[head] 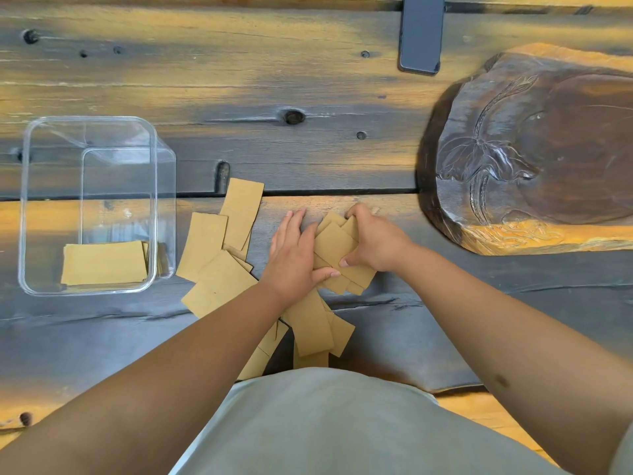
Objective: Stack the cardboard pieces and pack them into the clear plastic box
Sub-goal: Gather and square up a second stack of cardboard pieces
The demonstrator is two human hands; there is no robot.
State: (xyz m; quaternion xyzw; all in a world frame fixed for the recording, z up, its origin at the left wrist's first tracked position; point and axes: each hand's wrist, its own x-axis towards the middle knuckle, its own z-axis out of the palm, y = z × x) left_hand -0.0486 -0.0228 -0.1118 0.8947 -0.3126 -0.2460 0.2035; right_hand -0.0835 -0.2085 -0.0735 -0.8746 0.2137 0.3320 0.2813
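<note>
Your left hand (pixel 294 255) and right hand (pixel 373 241) close together on a loose bunch of cardboard pieces (pixel 337 255) at frame centre. The clear plastic box (pixel 30 214), one stack already inside, lies well left, nearer your left hand, long axis running up-frame.

Open table (pixel 342 149) between box (pixel 25 200) and carved slab (pixel 513 149), phone (pixel 420 36) at far edge, loose cardboard (pixel 219 269) spread just right of box, box top open
</note>
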